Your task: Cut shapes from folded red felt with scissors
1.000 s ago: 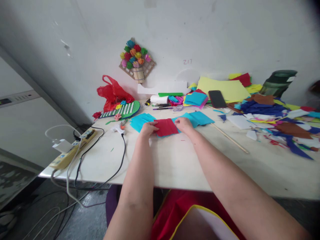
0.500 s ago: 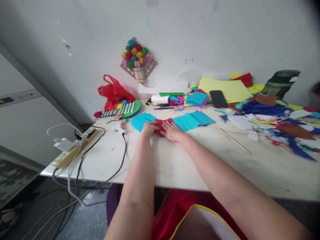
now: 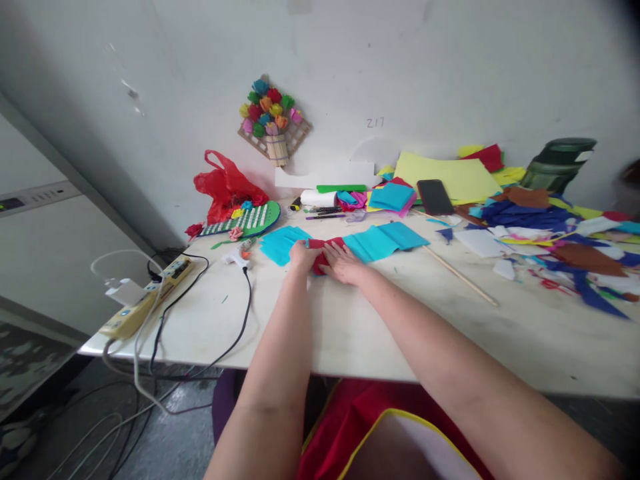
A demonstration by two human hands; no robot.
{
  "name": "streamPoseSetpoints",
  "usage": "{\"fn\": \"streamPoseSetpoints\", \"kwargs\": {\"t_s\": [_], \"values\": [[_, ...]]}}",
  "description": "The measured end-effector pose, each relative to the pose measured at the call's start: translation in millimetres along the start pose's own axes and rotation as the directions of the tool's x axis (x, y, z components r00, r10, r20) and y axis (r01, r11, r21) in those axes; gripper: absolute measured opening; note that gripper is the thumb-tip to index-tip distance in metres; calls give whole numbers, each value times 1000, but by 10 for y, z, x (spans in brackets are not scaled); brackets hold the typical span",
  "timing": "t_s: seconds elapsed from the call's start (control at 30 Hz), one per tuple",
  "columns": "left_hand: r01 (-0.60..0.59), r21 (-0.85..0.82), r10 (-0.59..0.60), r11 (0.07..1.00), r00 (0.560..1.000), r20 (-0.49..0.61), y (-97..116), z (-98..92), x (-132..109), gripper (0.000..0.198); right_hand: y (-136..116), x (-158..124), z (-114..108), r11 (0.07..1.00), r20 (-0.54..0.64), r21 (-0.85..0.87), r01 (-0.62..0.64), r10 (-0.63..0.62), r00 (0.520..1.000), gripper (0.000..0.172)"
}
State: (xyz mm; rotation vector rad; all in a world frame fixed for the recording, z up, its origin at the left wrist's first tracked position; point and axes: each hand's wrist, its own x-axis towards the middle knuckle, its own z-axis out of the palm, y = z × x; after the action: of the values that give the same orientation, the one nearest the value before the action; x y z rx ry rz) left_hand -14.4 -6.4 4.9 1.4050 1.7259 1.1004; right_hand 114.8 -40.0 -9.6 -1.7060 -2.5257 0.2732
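Observation:
A piece of red paper (image 3: 318,268) lies near the middle of the table over light-blue paper, which shows as a fanned stack (image 3: 280,244) on the left and a creased strip (image 3: 387,240) on the right. At the red paper's left edge, my left hand (image 3: 302,256) is closed with its fingertips pinching that edge. My right hand (image 3: 346,265) rests flat on the red paper, its fingers spread and pressing down. Both hands hide part of the paper.
Left of the hands are a white glue gun (image 3: 234,259) and a yellow power strip (image 3: 145,303) with trailing cables. A wooden stick (image 3: 463,277) lies right. Paper scraps (image 3: 530,217), a phone (image 3: 435,197) and a green bottle (image 3: 560,165) stand or lie beyond.
My left hand has drawn its fingers in at the red paper's left edge. My right hand stays flat on the paper. The whole view has shifted slightly.

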Motion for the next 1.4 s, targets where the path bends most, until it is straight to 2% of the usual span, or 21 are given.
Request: {"fn": "streamPoseSetpoints", "kwargs": {"t_s": [0.1,0.17,0.43,0.6,0.8,1.17,1.4], "values": [[-33,248,49,968,997,-57,37,26,-30,25,3,1,4,1000,-2,3,1,-1,1000,71],[-49,299,68,953,996,-51,42,38,-43,15,-5,-4,-3,1000,-3,9,0,0,1000,70],[-45,355,56,934,998,-21,100,64,-97,23,-39,-32,-38,999,13,38,-16,15,1000,72],[-78,525,69,847,997,37,133,82,-144,30,-31,-22,-20,999,-7,38,-6,6,1000,72],[-84,600,100,796,995,7,130,105,-183,31,-40,-45,-42,1000,-4,4,9,-9,1000,70],[-66,559,113,826,992,-50,129,77,-155,29,151,-37,-94,996,31,22,-91,90,995,64],[-20,531,85,847,992,-98,138,18,-124,30,153,-54,-100,996,35,-3,-90,90,995,64]]}}
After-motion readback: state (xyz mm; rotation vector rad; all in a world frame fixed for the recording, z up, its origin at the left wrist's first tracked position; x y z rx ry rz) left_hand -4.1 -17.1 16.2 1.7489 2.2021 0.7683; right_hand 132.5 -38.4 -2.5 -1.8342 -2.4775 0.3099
